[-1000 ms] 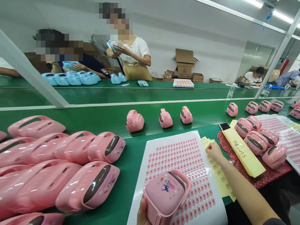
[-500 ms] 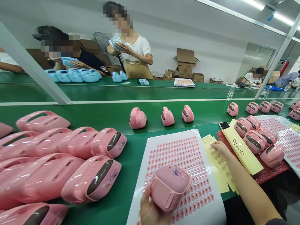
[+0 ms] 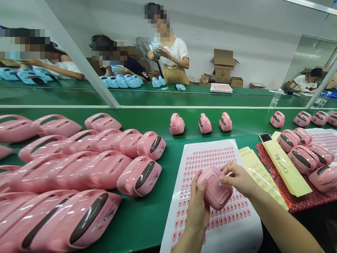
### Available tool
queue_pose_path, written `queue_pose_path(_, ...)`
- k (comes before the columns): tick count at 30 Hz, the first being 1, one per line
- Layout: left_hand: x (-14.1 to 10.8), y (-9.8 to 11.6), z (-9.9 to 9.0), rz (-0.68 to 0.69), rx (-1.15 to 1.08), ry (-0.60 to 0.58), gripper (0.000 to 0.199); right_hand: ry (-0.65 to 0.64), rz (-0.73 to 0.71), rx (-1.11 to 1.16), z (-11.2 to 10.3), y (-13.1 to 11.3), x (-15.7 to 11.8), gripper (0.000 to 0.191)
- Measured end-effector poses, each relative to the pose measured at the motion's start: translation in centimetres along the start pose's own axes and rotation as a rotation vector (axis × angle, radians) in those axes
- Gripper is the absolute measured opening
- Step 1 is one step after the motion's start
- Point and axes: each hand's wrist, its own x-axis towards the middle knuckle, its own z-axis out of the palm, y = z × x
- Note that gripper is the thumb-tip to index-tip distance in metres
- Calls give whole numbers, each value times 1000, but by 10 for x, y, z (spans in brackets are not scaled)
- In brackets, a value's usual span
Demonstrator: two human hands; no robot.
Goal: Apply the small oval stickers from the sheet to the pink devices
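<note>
My left hand point(image 3: 198, 207) is shut around a small pink plastic device point(image 3: 216, 192), which it holds above a white sheet of small pink stickers point(image 3: 226, 225). My right hand point(image 3: 238, 177) is at the device's upper side, with its fingertips pinched at a tiny white sticker point(image 3: 220, 183) on the pink surface. The device's underside faces up, and my fingers hide part of it. To the right of my right hand lie yellow paper strips printed with labels point(image 3: 259, 177).
Several pink devices crowd the green bench on the left, with a row of them further back. To the right are more on a red mat point(image 3: 273, 189), with a long yellow envelope point(image 3: 286, 168) and a phone point(image 3: 265, 137). Co-workers handle blue devices at the far bench.
My right hand has moved from the yellow strips onto the pink device. My left hand has raised and turned the device. The whole view has swung to the left.
</note>
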Motion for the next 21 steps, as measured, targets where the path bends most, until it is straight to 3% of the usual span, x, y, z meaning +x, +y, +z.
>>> queue_pose_path(10, -2, 0, -1, 16, 22, -15, 71, 10, 25, -107, 3, -8, -3, 10)
queue_pose_path(21, -3, 0, 0, 12, -3, 29, 68, 62, -135, -272, 6, 3, -3, 10)
